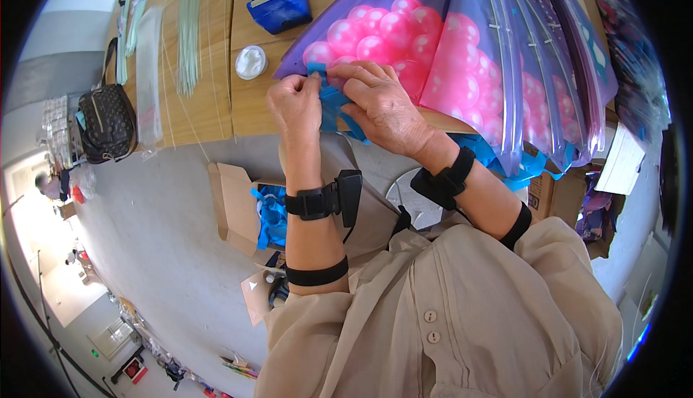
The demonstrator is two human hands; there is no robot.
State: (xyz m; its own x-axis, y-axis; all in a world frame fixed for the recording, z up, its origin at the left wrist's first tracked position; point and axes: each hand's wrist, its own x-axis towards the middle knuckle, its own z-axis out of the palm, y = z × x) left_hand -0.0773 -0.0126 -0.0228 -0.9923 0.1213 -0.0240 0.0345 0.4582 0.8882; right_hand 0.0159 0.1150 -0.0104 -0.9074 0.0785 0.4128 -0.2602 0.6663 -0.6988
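Note:
A purple printed fabric sheet [375, 33] with a pink balloon pattern spreads over the table, its left corner under my fingers. My left hand [296, 106] is closed in a pinch at a blue fabric strip [316, 69] by that corner. Beside it, my right hand [386, 106] bends its fingers over the same corner and the strip, thumb tucked low. More blue strip [333, 106] hangs between the two hands, over the table's edge. My fingertips partly hide where strip and sheet meet. A small white tub [250, 62] with white contents stands left of my left hand.
A blue tape dispenser [278, 1] sits behind the tub. Pale thin rods [190, 30] lie on the wooden table [216, 102] at left, near a dark handbag [107, 120]. Below stands an open cardboard box [234, 214] of blue strips. Clear strips [509, 73] cross the sheet's right side.

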